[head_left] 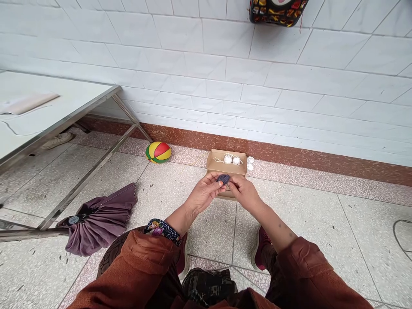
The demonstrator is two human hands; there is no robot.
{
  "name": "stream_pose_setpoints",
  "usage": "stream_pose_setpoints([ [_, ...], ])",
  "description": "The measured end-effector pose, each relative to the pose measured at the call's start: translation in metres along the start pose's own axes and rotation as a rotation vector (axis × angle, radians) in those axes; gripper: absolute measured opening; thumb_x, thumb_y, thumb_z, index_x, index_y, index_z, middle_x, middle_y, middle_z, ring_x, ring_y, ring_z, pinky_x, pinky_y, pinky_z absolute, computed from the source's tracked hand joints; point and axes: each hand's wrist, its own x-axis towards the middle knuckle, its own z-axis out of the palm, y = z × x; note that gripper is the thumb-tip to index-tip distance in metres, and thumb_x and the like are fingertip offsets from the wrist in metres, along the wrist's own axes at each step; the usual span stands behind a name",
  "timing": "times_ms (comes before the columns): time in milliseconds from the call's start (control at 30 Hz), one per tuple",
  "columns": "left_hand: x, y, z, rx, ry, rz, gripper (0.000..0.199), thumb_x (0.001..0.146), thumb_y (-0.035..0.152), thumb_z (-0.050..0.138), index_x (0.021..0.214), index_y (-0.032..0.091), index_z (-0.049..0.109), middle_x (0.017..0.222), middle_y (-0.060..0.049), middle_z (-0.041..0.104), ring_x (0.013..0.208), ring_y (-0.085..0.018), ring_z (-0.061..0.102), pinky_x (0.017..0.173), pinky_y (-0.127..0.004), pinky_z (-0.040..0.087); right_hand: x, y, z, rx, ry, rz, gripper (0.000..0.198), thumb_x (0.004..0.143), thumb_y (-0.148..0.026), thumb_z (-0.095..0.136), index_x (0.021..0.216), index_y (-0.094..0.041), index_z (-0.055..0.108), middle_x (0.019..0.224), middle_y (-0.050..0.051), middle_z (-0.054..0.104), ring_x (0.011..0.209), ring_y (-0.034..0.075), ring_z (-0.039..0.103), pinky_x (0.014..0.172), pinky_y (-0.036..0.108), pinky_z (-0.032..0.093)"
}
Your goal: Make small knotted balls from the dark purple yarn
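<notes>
Over an open brown cardboard box, my left hand (pixel 207 189) holds a small dark blue-grey oval bundle of yarn (pixel 223 179) between thumb and fingers. My right hand (pixel 244 191) is closed in a pinch against the bundle's right side, its fingertips partly hidden. Beneath both hands stands the cardboard box (pixel 212 161), its front covered in part by them. Two round white things (pixel 228 159) with thin pale string about them lie in it. A second pair of white round things (pixel 250 163) sits just right of the box, near the wall.
A yellow, red and green ball (pixel 158 152) rests left of the box. A folded purple umbrella (pixel 99 219) lies by the metal-legged table (pixel 93 92). A patterned bag (pixel 277 13) hangs against the tiled wall. A dark cable (pixel 397 236) lies on the right-hand floor.
</notes>
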Motion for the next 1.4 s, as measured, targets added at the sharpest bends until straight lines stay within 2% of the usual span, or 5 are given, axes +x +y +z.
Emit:
stream_pose_setpoints([
  [400,0.001,-0.005,-0.002,0.64,0.068,0.256,0.043,0.062,0.014,0.078,0.1,0.019,0.058,0.085,0.0,0.062,0.078,-0.013,0.058,0.071,-0.026,0.042,-0.001,-0.015,-0.017,0.088,0.008,-0.178,0.012,0.095,-0.025,0.055,0.089,-0.023,0.066,0.084,0.003,0.067,0.081,0.018,0.062,0.075,0.03,0.048],
  [600,-0.004,-0.001,0.001,0.419,-0.17,0.175,0.048,0.068,0.016,0.078,0.109,0.022,0.054,0.093,0.0,0.062,0.083,-0.012,0.059,0.077,-0.027,0.044,0.005,0.001,-0.012,0.13,0.086,-0.053,0.015,0.093,-0.024,0.055,0.083,-0.021,0.066,0.08,0.002,0.065,0.077,0.017,0.061,0.074,0.029,0.048],
  [1000,0.01,-0.005,-0.011,0.542,0.127,0.254,0.037,0.061,0.016,0.077,0.091,0.018,0.056,0.081,0.001,0.064,0.077,-0.012,0.06,0.073,-0.026,0.046,-0.011,-0.009,-0.001,0.0,-0.162,-0.219,0.015,0.098,-0.025,0.05,0.091,-0.02,0.063,0.084,0.003,0.063,0.08,0.017,0.06,0.075,0.028,0.047],
  [1200,0.005,-0.005,-0.007,0.732,0.025,0.203,0.028,0.063,0.019,0.078,0.084,0.016,0.06,0.079,0.0,0.064,0.07,-0.011,0.057,0.067,-0.026,0.045,-0.005,-0.01,-0.016,0.1,-0.01,-0.172,0.016,0.096,-0.028,0.052,0.086,-0.021,0.063,0.082,0.003,0.065,0.078,0.018,0.06,0.074,0.029,0.047],
  [1400,-0.004,0.002,-0.002,0.399,-0.145,0.039,0.031,0.065,0.022,0.081,0.089,0.016,0.061,0.082,0.0,0.066,0.072,-0.011,0.06,0.069,-0.025,0.045,-0.002,0.005,-0.006,0.093,0.116,-0.014,0.019,0.095,-0.03,0.05,0.081,-0.022,0.06,0.077,0.002,0.063,0.074,0.017,0.059,0.071,0.029,0.046],
])
